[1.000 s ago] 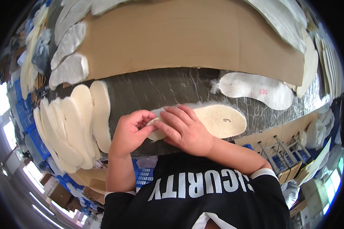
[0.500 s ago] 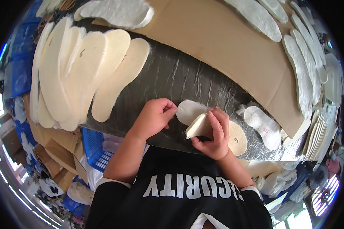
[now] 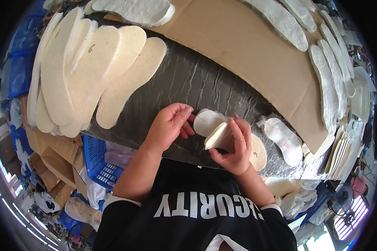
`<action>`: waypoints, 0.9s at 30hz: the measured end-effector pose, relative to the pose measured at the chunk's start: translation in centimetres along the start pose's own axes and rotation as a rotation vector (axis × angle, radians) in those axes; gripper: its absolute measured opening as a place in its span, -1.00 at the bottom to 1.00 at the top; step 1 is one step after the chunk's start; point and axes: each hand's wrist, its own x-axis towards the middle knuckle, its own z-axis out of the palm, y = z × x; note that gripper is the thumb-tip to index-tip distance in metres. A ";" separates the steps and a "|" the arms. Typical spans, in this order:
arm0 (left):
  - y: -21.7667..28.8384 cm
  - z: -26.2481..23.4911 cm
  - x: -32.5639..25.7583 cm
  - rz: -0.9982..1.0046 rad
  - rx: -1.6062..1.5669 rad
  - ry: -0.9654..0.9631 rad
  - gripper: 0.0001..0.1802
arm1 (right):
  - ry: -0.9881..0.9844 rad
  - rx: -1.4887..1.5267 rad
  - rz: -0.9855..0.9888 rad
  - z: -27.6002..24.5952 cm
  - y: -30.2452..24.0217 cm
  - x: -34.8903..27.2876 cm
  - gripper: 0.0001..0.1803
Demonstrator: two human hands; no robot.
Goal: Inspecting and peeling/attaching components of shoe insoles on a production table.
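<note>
My right hand (image 3: 233,147) grips a cream felt insole (image 3: 217,133) and bends its front half upward off the grey wrinkled table cover (image 3: 188,79). The insole's heel end (image 3: 259,152) lies flat under my right wrist. My left hand (image 3: 168,126) hovers just left of the raised toe end, fingers curled and close to its edge, holding nothing that I can see.
A fan of several cream insoles (image 3: 88,71) lies at the left. A fluffy white insole (image 3: 284,140) rests to the right. A brown cardboard sheet (image 3: 247,54) covers the far side, lined with more fluffy insoles (image 3: 331,83). A blue crate (image 3: 97,157) sits below the table edge.
The view has swung left and closer. My right hand has lifted and folded the insole further, while my left hand has come off its toe end.
</note>
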 end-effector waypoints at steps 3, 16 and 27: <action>-0.3 -0.2 0.0 -0.043 0.141 -0.034 -0.84 | 0.004 0.000 0.006 0.0 -0.1 0.1 -0.07; 0.2 0.5 0.4 0.250 0.331 -0.195 -0.88 | -0.060 -0.018 0.074 -0.3 0.1 1.3 -0.14; 1.0 1.3 -0.2 0.268 0.358 -0.240 -0.89 | -0.054 -0.006 0.115 0.0 0.4 1.2 -0.16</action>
